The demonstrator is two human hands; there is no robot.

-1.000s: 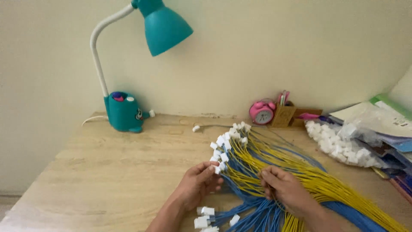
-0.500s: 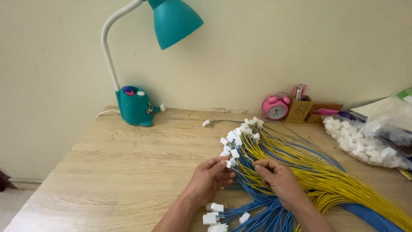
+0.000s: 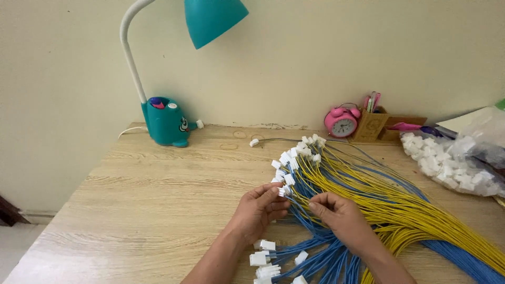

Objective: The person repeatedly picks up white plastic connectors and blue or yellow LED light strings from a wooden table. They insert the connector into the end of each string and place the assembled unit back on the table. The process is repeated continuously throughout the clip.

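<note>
Left hand: the left hand (image 3: pixel 259 209) rests low on the desk (image 3: pixel 158 210), its fingertips pressed together on a small white connector (image 3: pixel 282 191) at the end of a wire.
Right hand: the right hand (image 3: pixel 337 211) lies over the wires just beside the left, thumb and forefinger pinched on thin wires close behind that same connector.
Wire bundle: a thick fan of yellow and blue wires (image 3: pixel 389 205) spreads from the lower right corner toward the middle of the desk; each wire ends in a white plug.
Connector ends: a cluster of white connectors (image 3: pixel 297 155) lies above the hands; a few more, on blue wires, lie near the left wrist (image 3: pixel 263 257).
Loose connector: one white piece (image 3: pixel 254 142) lies apart, toward the wall.
Desk lamp: a teal lamp (image 3: pixel 165 122) stands at the back left, its shade overhead.
Back right: a pink alarm clock (image 3: pixel 342 122) stands beside a wooden pen holder (image 3: pixel 372 126).
Right edge: a clear bag of white connectors (image 3: pixel 452 165).
</note>
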